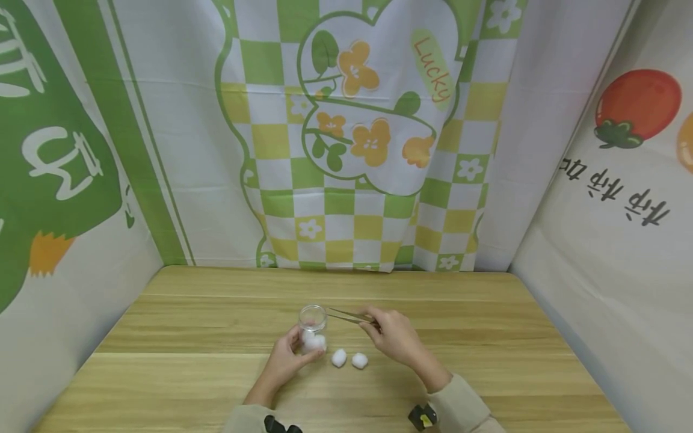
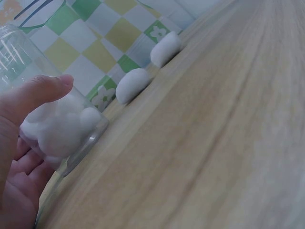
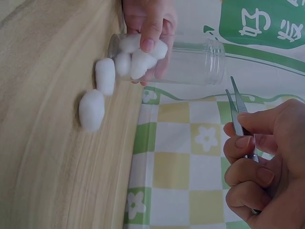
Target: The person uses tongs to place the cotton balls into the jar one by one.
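While the left hand [image 1: 286, 361] grips the jar [image 1: 313, 326], the right hand [image 1: 395, 338] pinches tweezers [image 1: 346, 316].

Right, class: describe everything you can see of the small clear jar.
The small clear glass-like jar is a lidless cylinder with a threaded neck, standing upright on the light wooden table. White cotton balls fill its lower part. The left hand grips it near the base. Metal tweezers point at its mouth.

Wooden table [image 1: 189, 337] (light grain); checkered flower curtain [image 1: 346, 150] behind.
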The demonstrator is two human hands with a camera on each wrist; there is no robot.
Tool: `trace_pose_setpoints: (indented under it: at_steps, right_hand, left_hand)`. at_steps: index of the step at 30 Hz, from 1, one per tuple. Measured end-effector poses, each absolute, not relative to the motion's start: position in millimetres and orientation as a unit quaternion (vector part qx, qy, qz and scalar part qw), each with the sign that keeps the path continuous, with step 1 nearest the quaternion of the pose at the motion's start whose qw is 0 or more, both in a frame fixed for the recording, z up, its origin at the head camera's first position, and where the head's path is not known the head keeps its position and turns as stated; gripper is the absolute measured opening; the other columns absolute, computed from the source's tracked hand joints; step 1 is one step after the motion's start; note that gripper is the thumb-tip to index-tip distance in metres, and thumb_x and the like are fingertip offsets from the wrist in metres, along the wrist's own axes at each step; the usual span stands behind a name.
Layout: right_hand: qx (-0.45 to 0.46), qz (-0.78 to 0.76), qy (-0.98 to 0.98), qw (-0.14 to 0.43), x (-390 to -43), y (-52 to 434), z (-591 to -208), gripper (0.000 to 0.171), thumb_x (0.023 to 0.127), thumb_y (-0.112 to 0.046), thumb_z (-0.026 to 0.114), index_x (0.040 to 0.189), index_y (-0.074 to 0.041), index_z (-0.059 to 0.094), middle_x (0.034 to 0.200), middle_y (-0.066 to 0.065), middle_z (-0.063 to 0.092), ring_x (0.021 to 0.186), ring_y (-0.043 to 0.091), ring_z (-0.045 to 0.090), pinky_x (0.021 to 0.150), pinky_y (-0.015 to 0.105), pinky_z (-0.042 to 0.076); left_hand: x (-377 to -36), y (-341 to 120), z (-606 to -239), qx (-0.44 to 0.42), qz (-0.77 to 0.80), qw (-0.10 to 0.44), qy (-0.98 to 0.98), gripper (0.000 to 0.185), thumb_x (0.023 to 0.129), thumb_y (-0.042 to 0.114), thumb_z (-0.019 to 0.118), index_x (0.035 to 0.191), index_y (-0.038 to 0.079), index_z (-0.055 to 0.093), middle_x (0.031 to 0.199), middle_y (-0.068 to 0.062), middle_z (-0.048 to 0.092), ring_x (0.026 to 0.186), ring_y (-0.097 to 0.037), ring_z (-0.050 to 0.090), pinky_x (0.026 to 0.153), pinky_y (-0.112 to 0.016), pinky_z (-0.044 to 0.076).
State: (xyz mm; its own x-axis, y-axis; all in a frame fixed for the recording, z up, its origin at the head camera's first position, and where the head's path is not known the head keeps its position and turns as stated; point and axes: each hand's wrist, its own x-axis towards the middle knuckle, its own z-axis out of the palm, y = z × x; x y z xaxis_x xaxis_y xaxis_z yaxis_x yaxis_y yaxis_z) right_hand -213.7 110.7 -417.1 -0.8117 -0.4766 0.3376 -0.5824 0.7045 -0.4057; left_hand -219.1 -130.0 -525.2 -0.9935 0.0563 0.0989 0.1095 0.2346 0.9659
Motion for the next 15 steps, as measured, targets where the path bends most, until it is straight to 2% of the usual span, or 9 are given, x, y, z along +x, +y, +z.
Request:
trace_pose_setpoints:
  at_steps: [8, 10, 15]
  right_hand:
    - [0.290, 0.256, -0.917, 0.094, -211.8, 115.4, -419.2, 0.019, 0.094, -0.015, 0.061, 0.111, -0.008, 0.065, 0.064, 0.001, 0.065, 0.051, -0.004, 0.039, 0.044, 0.010, 0.032]
    - [0.291, 0.254, -0.917, 0.095, -211.5, 116.3, -420.1, 0.018, 0.093, -0.015, 0.061, 0.110, -0.008, 0.065, 0.065, 0.001, 0.065, 0.052, -0.005, 0.041, 0.044, 0.010, 0.032]
    - [0.293, 0.248, -0.918, 0.101, -211.6, 118.6, -423.3, 0.018, 0.092, -0.014, 0.063, 0.109, -0.007, 0.066, 0.070, 0.003, 0.070, 0.057, 0.000, 0.057, 0.047, 0.010, 0.038]
  left_hand:
    - [-218.2, -129.4, -524.2, -0.052, -0.616, 0.030, -0.786, 0.060, 0.073, 0.010, 0.082, 0.127, 0.001, 0.056, 0.123, -0.015, 0.067, 0.118, -0.029, 0.062, 0.109, -0.042, 0.049]
    - [-218.1, -129.4, -524.0, -0.052, -0.612, 0.031, -0.789, 0.059, 0.073, 0.010, 0.082, 0.126, 0.001, 0.057, 0.122, -0.015, 0.067, 0.117, -0.029, 0.063, 0.108, -0.042, 0.049]
    - [-218.3, -129.1, -523.9, -0.048, -0.607, 0.033, -0.793, 0.057, 0.073, 0.011, 0.082, 0.124, 0.002, 0.058, 0.120, -0.014, 0.069, 0.115, -0.027, 0.064, 0.107, -0.041, 0.050]
